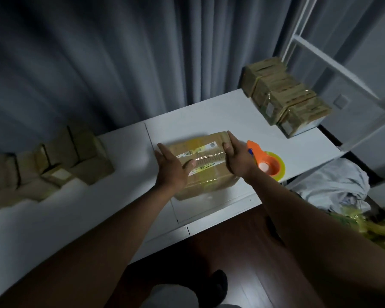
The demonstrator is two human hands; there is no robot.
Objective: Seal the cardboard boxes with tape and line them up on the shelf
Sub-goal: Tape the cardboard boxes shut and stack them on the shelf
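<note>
Cardboard box (206, 161) sits mid-frame on the white table (242, 112), w/ a clear tape strip (207, 157) across its top plus some yellow tape and white labels. Left hand (171, 168) is on the box's left side, fingers pretty much straight along the edge, thumb laid on the top near the tape strip. Right hand (237, 157) is on the right side, fingers curled over the far right edge, so it's gripping the box. Tape dispenser (266, 161), orange w/ a yellowish roll, lies on the table just right of the box, partly behind the right wrist. Upper right of frame: a row of taped boxes (285, 94) lined up at the table's far end, next to a white shelf frame (333, 65). Left of frame: a bunch of plain boxes (53, 156), blurry, some w/ flaps up. Grey curtain (98, 52) behind everything. Lower right there's a pile of pale cloth (333, 187) on the floor.
</note>
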